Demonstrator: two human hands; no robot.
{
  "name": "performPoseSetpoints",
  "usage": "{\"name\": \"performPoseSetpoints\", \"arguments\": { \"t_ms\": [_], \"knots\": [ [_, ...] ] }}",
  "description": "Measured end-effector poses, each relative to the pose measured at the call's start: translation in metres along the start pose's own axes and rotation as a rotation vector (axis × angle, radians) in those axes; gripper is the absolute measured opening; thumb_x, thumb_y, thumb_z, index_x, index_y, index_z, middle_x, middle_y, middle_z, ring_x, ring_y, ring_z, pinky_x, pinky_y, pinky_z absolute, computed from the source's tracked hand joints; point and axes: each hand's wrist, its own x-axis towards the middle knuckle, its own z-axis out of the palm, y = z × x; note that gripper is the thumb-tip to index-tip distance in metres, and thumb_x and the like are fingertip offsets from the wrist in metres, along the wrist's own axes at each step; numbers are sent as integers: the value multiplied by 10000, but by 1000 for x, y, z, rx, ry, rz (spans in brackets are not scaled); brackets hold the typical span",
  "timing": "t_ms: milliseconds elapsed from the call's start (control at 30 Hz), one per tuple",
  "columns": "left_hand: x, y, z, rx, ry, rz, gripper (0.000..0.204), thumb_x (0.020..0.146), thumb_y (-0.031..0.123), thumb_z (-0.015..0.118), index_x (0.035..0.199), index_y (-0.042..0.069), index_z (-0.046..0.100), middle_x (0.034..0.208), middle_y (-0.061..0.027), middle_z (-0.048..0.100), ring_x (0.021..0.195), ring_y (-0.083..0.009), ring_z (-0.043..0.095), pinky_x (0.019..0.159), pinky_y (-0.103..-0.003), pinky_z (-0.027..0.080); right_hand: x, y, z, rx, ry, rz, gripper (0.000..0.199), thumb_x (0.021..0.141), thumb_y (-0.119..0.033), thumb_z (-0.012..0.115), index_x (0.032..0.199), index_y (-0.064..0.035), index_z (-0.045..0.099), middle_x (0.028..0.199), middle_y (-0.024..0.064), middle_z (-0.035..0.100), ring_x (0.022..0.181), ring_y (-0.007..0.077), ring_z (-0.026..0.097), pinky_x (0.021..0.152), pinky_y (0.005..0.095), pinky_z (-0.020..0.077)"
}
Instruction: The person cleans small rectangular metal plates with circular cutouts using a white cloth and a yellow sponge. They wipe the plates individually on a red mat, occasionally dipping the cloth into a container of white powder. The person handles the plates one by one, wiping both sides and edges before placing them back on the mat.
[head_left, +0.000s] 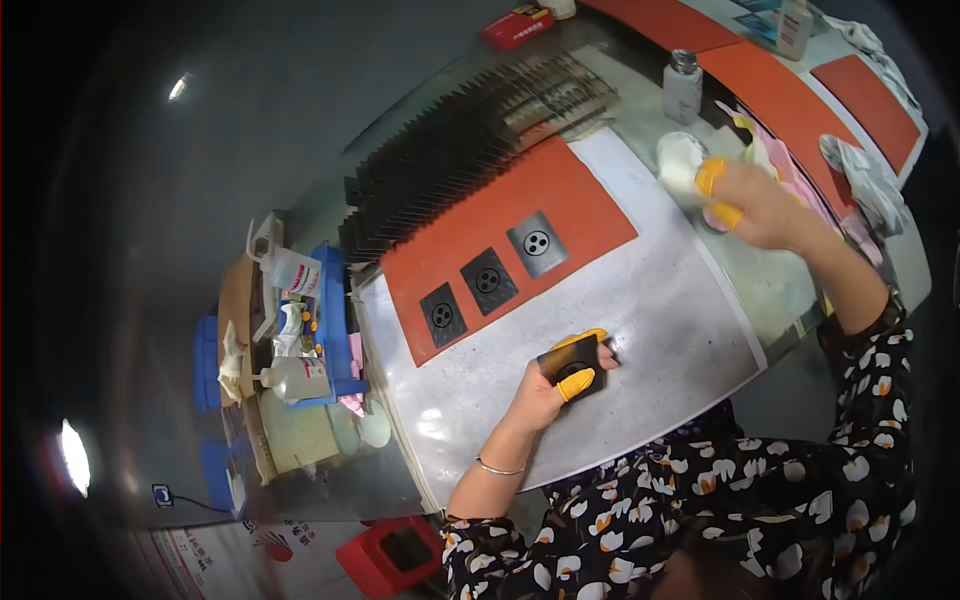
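Observation:
My left hand [545,392], wearing yellow finger cots, grips a dark rectangular plate [582,362] by its edges, above the white sheet [660,370]. My right hand [755,205], also in yellow finger cots and smeared by motion, is reaching out to the right. Its fingertips are at a round white thing [681,160]; whether they grasp it I cannot tell. Three similar plates lie in a row on the orange mat [590,200]: a dark one [442,315], another dark one [487,281] and a greyer one [537,243]. Each bears a circle enclosing three dots.
Behind the mat stands a long slotted rack [440,155] of dark plates. A blue tray [345,370] with bottles sits at left. On the right are a metal-capped bottle [682,90], pink cloth [785,170] and a whitish glove [868,185]. A red bin [385,555] stands below.

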Motion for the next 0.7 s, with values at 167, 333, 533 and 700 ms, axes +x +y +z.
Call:
{"name": "performPoseSetpoints", "arguments": {
  "t_ms": [167, 333, 533, 700],
  "knots": [
    [-5, -6, 4, 70, -136, 144, 382, 834, 145, 611, 1168, -7, 505, 1074, -74, 576, 1042, -202, 530, 929, -353, 392, -39, -73, 61, 233, -203, -239, 247, 689, -55, 597, 932, -92, 586, 895, 94, 551, 648, 279, 571, 507, 375, 467],
    [-20, 2, 8, 96, -141, 79, 219, 853, 78, 564, 1055, -5, 567, 1015, -83, 610, 988, -176, 559, 893, -314, 420, -38, -94, 83, 284, -190, -297, 290, 679, -53, 601, 967, -88, 580, 885, 104, 535, 615, 285, 572, 494, 377, 472],
    [-29, -4, 1, 246, -109, 208, 189, 796, 23, 578, 983, 1, 597, 939, -64, 608, 889, -151, 574, 813, -279, 446, -36, -103, 85, 220, -245, -341, 339, 637, -57, 612, 973, -77, 567, 874, 102, 533, 639, 288, 560, 511, 383, 463],
    [-28, -2, 1, 376, -106, 281, 177, 783, -3, 585, 959, -11, 604, 925, -79, 608, 857, -165, 584, 786, -280, 454, -32, -110, 83, 204, -251, -399, 181, 663, -74, 608, 837, -59, 559, 800, 112, 525, 593, 291, 553, 487, 403, 446]
  ]
}}
